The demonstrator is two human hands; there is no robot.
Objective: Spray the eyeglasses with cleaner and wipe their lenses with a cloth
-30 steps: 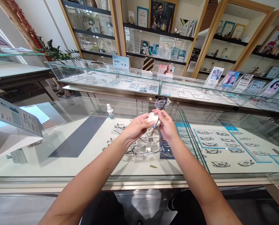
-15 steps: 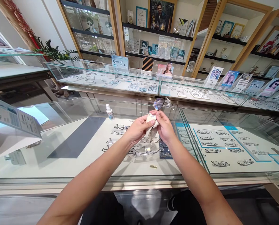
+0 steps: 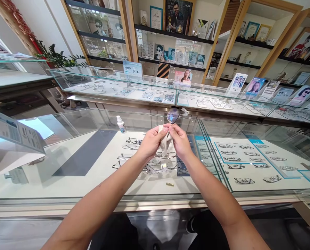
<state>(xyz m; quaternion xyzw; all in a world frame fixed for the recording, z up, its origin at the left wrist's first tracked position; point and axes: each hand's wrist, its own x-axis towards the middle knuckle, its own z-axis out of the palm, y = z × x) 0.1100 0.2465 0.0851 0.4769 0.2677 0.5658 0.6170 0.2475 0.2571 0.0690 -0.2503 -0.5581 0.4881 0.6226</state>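
Note:
Above the glass counter, my left hand [image 3: 152, 140] is closed on a pale cloth [image 3: 166, 145], whose loose end hangs down between my hands. My right hand [image 3: 180, 139] is closed at the cloth's other side, fingertips against my left ones, pinching a pair of eyeglasses [image 3: 173, 117]. One tinted, bluish lens sticks up beyond my fingers; the rest of the frame is largely hidden by the cloth and fingers. To the left of my hands a white spray bottle [image 3: 121, 124] stands upright on the counter.
Under the glass top [image 3: 74, 139] lie several eyeglass frames [image 3: 134, 140], with more in the right-hand case [image 3: 245, 180]. A small gold-coloured piece [image 3: 170, 184] is near the front edge. A folded sign [image 3: 14, 133] stands at left. Another display counter [image 3: 113, 99] runs behind.
My hands have shifted slightly left with the cloth and eyeglasses. The cloth's grip has changed a little, and its hanging end is narrower. The exposed lens has turned slightly.

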